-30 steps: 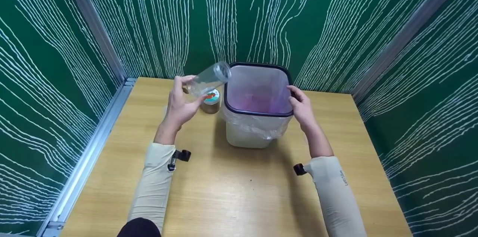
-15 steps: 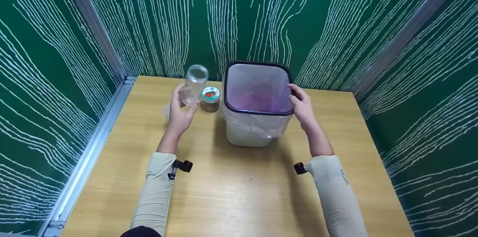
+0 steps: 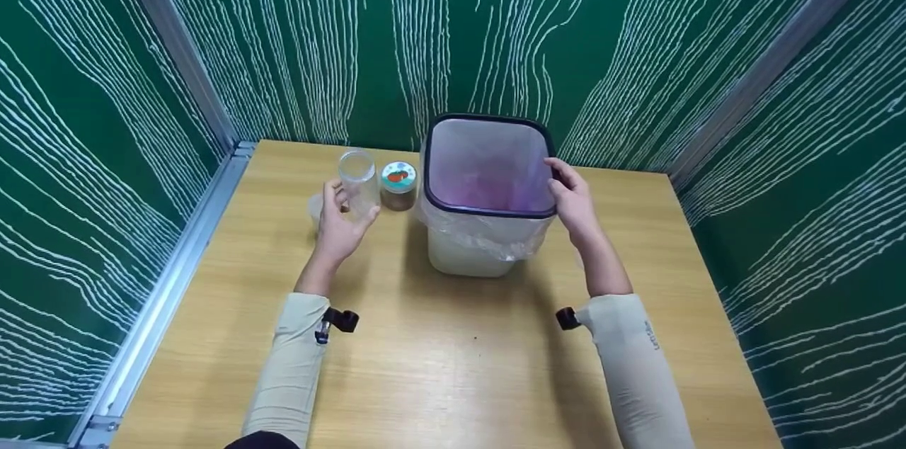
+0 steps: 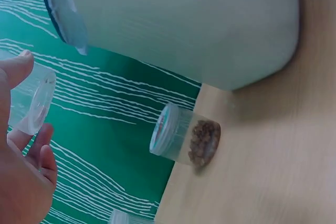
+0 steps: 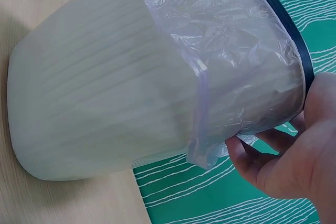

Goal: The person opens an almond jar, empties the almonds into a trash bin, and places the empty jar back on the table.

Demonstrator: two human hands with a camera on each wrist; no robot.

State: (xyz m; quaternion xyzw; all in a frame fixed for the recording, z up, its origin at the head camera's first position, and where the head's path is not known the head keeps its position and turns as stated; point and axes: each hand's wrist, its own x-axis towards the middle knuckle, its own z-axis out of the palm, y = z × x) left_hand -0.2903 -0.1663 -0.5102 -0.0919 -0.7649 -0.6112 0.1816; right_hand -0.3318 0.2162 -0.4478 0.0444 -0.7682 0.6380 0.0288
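Observation:
My left hand (image 3: 338, 228) grips a clear jar (image 3: 359, 185) with no lid, its mouth facing up, to the left of a trash bin (image 3: 463, 251). In the left wrist view the thumb and fingers wrap the jar's lower part, held above the table. The pale bin has a black rim and a clear liner (image 5: 231, 51) folded over it. At the bin's right side, my right hand (image 3: 573, 205) holds the rim, fingers over the edge. A lidded jar (image 4: 181, 136) with brown bits at its bottom stands between the clear jar and the bin.
A small clear plastic piece (image 3: 316, 207) lies partly hidden behind my left hand. The wooden table (image 3: 453, 364) is bounded by green walls with white lines (image 3: 495, 24) at the back and sides.
The clear jar went from tilted toward the bin to upright, and my left hand moved it left and down. My right hand stays at the rim.

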